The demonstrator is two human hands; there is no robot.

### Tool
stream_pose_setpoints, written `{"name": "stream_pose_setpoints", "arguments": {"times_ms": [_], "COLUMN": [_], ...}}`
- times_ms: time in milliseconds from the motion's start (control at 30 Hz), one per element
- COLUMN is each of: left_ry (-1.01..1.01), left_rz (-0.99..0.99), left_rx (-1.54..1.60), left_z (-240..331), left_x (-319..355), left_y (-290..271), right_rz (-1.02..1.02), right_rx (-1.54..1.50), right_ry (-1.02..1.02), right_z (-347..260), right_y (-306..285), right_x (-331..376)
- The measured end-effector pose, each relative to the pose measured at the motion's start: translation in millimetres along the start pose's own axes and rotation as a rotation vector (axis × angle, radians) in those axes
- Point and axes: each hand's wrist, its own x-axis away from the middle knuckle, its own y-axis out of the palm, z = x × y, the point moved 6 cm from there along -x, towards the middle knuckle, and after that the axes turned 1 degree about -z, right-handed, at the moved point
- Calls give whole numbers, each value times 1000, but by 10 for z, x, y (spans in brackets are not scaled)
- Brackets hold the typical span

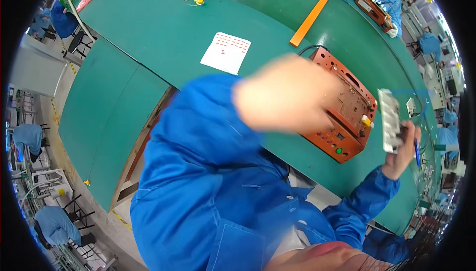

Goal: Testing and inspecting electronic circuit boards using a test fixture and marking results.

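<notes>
My left hand (290, 95) reaches over the near left side of an orange metal box (342, 147), smeared by motion, so its fingers cannot be made out. The box looks like a test fixture, with an open top, round holes, a small display and a green button (339, 150). To the right of it, my right hand (402, 151) is closed on a silver metal plate (389, 120) with a bumpy face, held upright above the table. A blue pen (417, 153) also sticks out by the fingers of that hand.
A white sheet with red marks (225, 53) lies on the green table (148, 18). An orange bar (312, 16) lies beyond the box. At the far right, a person in blue works at another orange box (374, 11). Yellow-ended pieces (199, 0) lie by a green post.
</notes>
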Motion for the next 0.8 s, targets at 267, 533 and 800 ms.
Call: {"name": "stream_pose_setpoints", "arguments": {"times_ms": [267, 533, 800], "left_ry": [-547, -550, -497], "left_rz": [99, -3, 36], "left_rx": [-76, -128, -39], "left_z": [-2589, -2629, -2654], "left_x": [828, 565, 541], "left_y": [73, 36, 57], "right_rz": [381, 626, 761], "right_rx": [-3, 406, 707], "right_ry": [215, 392, -153], "right_z": [565, 963, -449], "right_y": [-679, -1174, 582], "right_x": [834, 1543, 1312]}}
